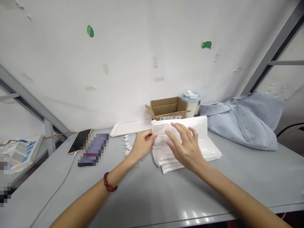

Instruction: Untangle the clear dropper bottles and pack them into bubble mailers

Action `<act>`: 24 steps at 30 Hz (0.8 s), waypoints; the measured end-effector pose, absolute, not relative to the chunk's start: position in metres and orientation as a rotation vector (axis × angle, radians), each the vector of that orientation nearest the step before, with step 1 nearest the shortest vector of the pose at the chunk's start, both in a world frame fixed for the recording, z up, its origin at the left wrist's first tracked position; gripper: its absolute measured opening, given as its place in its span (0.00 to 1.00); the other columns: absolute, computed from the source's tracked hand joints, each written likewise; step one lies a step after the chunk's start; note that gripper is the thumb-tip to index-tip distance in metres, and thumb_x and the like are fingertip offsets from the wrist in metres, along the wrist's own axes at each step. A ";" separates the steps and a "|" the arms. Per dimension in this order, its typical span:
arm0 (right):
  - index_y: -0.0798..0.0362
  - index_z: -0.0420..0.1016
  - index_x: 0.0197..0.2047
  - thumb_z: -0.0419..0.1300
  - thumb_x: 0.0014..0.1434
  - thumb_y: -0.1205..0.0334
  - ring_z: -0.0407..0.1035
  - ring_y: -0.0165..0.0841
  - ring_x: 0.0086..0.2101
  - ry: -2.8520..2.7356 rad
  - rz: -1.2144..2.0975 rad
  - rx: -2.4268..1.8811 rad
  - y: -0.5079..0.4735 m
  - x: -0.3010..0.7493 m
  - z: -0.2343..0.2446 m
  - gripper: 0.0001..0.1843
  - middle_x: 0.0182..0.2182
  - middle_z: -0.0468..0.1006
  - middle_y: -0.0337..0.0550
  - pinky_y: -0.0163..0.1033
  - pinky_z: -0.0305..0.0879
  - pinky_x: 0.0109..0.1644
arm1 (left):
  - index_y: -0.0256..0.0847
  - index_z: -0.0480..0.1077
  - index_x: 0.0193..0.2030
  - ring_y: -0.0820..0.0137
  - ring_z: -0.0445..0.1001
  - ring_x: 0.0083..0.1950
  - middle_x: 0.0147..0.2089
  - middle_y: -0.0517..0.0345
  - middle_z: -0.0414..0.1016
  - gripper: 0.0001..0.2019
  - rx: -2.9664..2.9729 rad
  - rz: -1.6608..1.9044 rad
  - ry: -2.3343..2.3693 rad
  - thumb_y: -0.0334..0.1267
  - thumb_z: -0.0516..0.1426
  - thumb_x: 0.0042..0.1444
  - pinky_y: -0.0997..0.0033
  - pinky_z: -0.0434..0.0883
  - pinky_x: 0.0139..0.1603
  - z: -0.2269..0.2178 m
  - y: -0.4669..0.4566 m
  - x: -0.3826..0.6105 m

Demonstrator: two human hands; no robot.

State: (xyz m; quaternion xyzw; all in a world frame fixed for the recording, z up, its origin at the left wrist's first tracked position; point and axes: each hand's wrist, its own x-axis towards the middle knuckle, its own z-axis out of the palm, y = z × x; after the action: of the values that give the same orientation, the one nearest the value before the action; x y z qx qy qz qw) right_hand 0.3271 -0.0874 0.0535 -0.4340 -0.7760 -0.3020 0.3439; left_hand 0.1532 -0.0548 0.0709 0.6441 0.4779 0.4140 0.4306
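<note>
My left hand is closed in a pinch at the left edge of a white bubble mailer. The mailer's upper part is raised from the table, and other white mailers lie beneath it. Over the front of the raised mailer, my right hand has its fingers spread and curved; whether its fingertips touch the plastic I cannot tell. Beside my left hand lies a row of small white looped items, partly hidden by that hand.
Behind the mailers stand an open cardboard box and a blue-lidded cup. Light blue fabric lies at right. A phone with a white cable, a blurred purple packet and a long white packet are at left.
</note>
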 end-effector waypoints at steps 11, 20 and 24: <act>0.53 0.66 0.51 0.54 0.60 0.63 0.58 0.50 0.51 -2.268 -0.455 -1.669 -0.067 0.338 0.041 0.15 0.53 0.62 0.63 0.54 0.59 0.45 | 0.32 0.69 0.30 0.76 0.70 0.23 0.23 0.56 0.71 0.03 1.259 1.008 1.267 0.31 0.56 0.51 0.74 0.71 0.29 0.048 -0.023 0.158; 0.48 0.62 0.56 0.48 0.63 0.64 0.53 0.49 0.55 -2.331 -0.279 -1.594 -0.063 0.343 0.035 0.18 0.55 0.59 0.60 0.53 0.63 0.41 | 0.36 0.70 0.30 0.65 0.75 0.33 0.30 0.52 0.76 0.05 1.655 1.028 1.546 0.33 0.56 0.46 0.66 0.72 0.34 0.046 0.002 0.104; 0.48 0.61 0.57 0.49 0.63 0.65 0.49 0.52 0.58 -2.341 -0.242 -1.588 -0.062 0.345 0.032 0.19 0.57 0.57 0.61 0.56 0.64 0.43 | 0.40 0.72 0.24 0.59 0.73 0.41 0.31 0.53 0.77 0.04 1.980 0.928 1.646 0.31 0.56 0.41 0.59 0.66 0.49 0.050 0.024 0.067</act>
State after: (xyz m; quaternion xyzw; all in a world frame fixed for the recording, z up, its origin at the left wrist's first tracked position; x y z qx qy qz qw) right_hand 0.3449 -0.0618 0.0320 -0.5529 -0.8151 -0.0842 0.1508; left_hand 0.0665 0.0238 0.0497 0.7088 0.5890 0.3322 0.2009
